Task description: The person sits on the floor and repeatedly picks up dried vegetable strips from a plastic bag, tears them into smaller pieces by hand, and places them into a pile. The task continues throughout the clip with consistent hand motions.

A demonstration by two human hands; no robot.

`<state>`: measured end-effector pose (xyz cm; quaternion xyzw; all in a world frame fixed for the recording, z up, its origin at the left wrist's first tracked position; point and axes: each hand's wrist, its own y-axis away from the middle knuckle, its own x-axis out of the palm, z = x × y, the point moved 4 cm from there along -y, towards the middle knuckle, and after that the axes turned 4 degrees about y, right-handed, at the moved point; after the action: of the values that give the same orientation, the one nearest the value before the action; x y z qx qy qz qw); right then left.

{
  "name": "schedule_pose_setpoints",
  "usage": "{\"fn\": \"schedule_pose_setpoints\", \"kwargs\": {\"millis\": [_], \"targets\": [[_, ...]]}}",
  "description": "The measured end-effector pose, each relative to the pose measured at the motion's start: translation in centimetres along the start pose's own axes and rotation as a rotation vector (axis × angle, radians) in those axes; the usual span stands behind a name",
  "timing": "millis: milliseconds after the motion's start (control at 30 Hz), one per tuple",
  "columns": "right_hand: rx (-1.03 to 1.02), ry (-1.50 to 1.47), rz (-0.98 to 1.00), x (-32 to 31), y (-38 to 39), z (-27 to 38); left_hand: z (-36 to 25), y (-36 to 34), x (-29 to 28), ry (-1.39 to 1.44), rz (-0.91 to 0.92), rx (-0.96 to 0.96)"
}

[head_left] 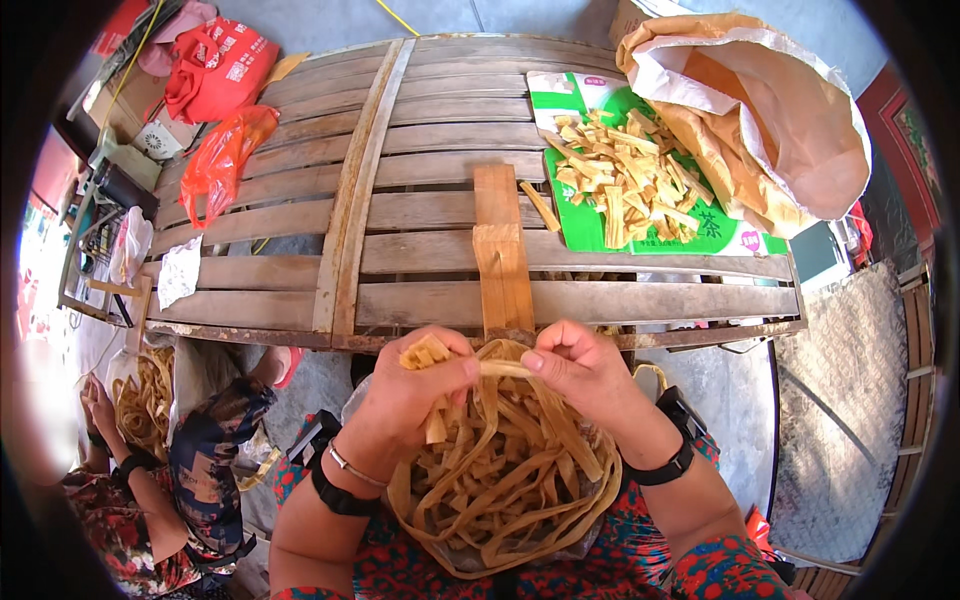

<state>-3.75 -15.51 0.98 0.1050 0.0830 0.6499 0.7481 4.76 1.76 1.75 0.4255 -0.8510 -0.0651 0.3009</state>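
Note:
My left hand [415, 385] pinches a folded bundle of tan flat strips [428, 352] above my lap. My right hand [580, 368] grips the same strip a little to the right, pulling it taut between both hands. Below them a clear bag of long tan strips [500, 480] rests open on my lap. On the slatted wooden table [420, 260] ahead lies a green and white sheet [590, 225] carrying a heap of short folded strip pieces [625, 180].
A large tan paper sack [770, 110] lies open at the table's far right. Orange [225, 155] and red plastic bags [215, 65] sit at the far left. Another person [130, 470] at lower left handles similar strips. A woven mat [840, 400] covers the floor on the right.

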Motion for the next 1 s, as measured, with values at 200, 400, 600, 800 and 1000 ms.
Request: {"fn": "schedule_pose_setpoints", "kwargs": {"millis": [200, 400, 600, 800, 1000], "targets": [[-0.226, 0.330, -0.261, -1.9, -2.8, 0.0, 1.3, -2.8, -0.3, 0.000, -0.116, 0.035], [-0.425, 1.034, -0.507, -1.9, -5.3, -0.5, 2.9, -5.9, -1.8, -0.320, -0.362, -0.001], [-0.346, 0.359, -0.280, -2.1, -2.8, 0.5, -0.2, -2.1, -1.6, -0.388, -0.050, -0.018], [-0.135, 0.760, 0.689, 3.6, 2.4, 0.2, -0.6, 2.6, 2.2, -0.838, 0.870, -0.014], [-0.655, 0.749, 0.278, 0.4, 2.9, 2.9, 4.2, 7.0, 5.1, -1.072, 0.948, 0.152]]}}
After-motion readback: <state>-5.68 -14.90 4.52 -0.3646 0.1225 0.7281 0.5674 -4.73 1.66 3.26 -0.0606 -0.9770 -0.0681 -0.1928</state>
